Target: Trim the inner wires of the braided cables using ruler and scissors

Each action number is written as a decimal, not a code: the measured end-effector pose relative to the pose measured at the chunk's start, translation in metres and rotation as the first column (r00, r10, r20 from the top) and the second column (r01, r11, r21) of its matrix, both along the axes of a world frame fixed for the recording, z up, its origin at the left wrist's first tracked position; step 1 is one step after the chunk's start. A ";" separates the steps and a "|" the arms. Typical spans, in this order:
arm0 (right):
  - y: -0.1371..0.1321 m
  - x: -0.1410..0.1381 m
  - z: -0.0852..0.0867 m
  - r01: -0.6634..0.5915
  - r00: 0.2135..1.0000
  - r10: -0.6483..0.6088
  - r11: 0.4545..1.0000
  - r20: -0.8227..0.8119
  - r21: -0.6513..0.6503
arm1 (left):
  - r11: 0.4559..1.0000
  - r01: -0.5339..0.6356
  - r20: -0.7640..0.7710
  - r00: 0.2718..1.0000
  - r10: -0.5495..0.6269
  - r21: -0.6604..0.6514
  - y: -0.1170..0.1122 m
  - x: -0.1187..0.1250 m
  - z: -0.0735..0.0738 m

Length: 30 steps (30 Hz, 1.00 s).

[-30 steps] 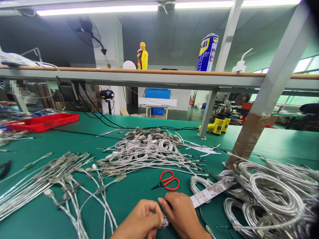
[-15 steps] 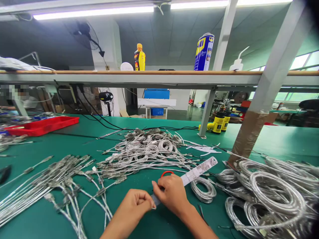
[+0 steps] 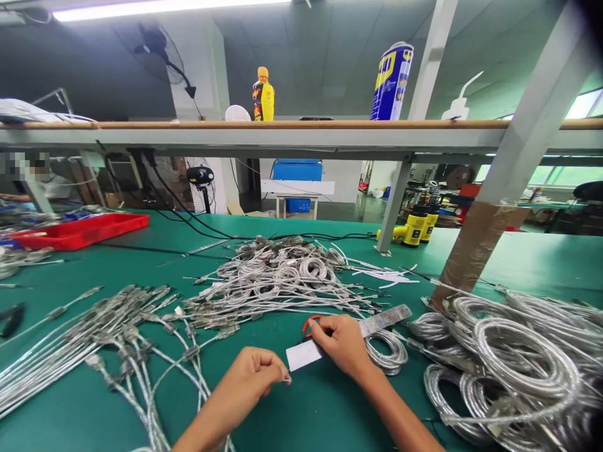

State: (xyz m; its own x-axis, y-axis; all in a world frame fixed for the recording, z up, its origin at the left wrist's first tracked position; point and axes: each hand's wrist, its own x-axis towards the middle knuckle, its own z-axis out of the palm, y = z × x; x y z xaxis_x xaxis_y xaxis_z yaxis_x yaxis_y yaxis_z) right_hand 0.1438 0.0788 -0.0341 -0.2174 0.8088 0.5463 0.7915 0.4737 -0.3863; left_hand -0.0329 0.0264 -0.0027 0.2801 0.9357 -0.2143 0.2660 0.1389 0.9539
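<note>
My left hand point(image 3: 257, 376) is closed in a pinch above the green table, left of the ruler's near end. A tiny pale tip shows at its fingertips, too small to name. My right hand point(image 3: 346, 342) grips a flat metal ruler point(image 3: 302, 356) around its middle, fingers curled over it. The ruler slants up to the right. A red loop-shaped handle point(image 3: 308, 326) lies beside the right fingertips; the rest of it is hidden. Just right of that hand lies a coiled clear-jacketed cable point(image 3: 389, 355), partly covered by the wrist and ruler.
A heap of silvery cables point(image 3: 292, 276) lies ahead. Straightened cables with connectors point(image 3: 127, 320) spread at left, and large cable coils point(image 3: 518, 364) pile at right. Beyond are white strips point(image 3: 386, 276), a red tray point(image 3: 85, 231) and a shelf post point(image 3: 475, 245).
My right hand has moved right and slightly up along the ruler, whose near end now shows and lies flatter. My left hand has shifted a little left, away from the ruler.
</note>
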 end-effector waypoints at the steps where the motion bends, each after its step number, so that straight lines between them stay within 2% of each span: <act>1: 0.000 -0.001 0.000 0.000 1.000 0.000 1.000 -0.001 0.000 | 1.000 0.003 0.000 1.000 -0.003 -0.004 0.000 0.000 -0.001; 16: 0.000 -0.003 0.001 -0.009 1.000 0.009 1.000 0.003 -0.004 | 0.999 -0.009 -0.035 0.999 0.008 -0.051 -0.002 0.002 0.000; 30: 0.000 -0.002 -0.001 -0.025 0.999 0.026 1.000 0.036 -0.019 | 0.994 0.007 -0.038 0.999 -0.011 -0.107 0.000 0.001 -0.004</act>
